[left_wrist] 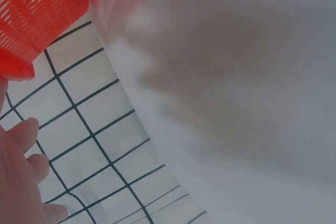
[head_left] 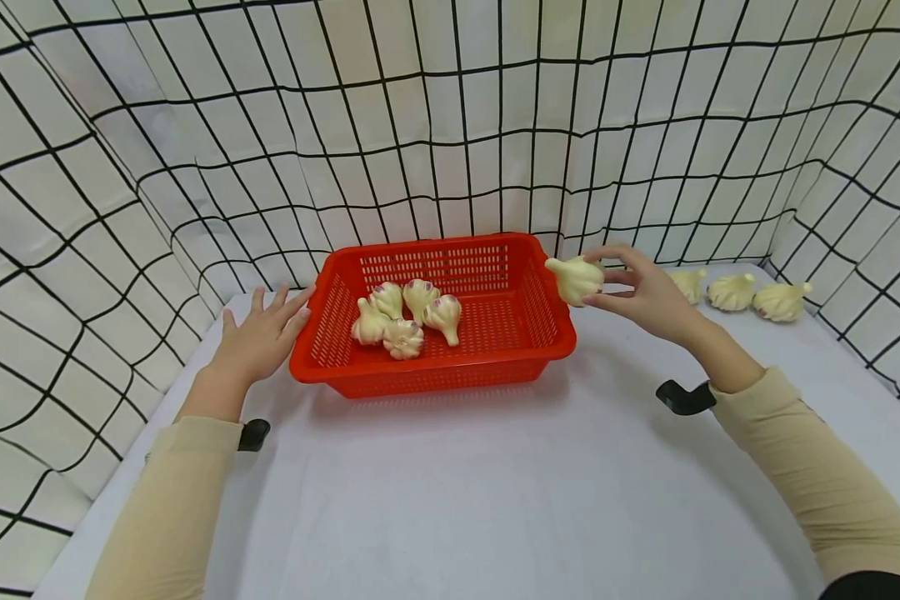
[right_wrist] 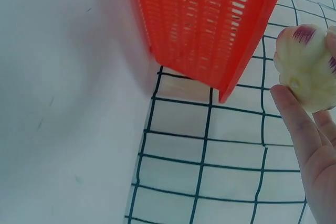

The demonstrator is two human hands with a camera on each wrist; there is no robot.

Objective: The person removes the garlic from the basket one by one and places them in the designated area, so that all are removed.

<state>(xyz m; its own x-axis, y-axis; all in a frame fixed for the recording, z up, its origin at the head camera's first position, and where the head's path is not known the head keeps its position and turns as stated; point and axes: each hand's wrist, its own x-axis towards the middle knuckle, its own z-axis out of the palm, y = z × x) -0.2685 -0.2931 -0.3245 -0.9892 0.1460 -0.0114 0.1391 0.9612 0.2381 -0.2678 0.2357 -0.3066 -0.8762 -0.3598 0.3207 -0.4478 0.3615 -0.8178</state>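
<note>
- Garlic bulb (head_left: pixel 579 281) in the grasp of the right hand (head_left: pixel 641 293), at the right end of the basket; its stem end overlaps the rim in the head view, but whether it touches there I cannot tell.
- It looks smooth, with a faint sheen and purple patches in the right wrist view. My guess is light and firm, perhaps a little slick, and not easily broken.
- Best hold, I would say: round the fat belly, thumb and fingers on opposite sides, with modest pressure. The narrow stem offers less to grip and might let the bulb swing. The right hand has the bulb by its rounded body, in the fingertips, stem pointing away from the palm.
- Red basket (head_left: pixel 435 364): its slotted walls look like thin plastic, likely light and prone to slide if knocked.
- Five bulbs (head_left: pixel 403 339) lie in it, clustered toward the left and centre; the right part of its floor shows bare.
- Left hand (head_left: pixel 258 337) grips nothing: fingers spread at the basket's left end, seemingly touching the rim.
- Three bulbs (head_left: pixel 732 292) lie in a row on the white tabletop (head_left: pixel 457 483), beyond the right hand.
- Black netting (head_left: pixel 500 133) stands behind and at both sides.
</note>
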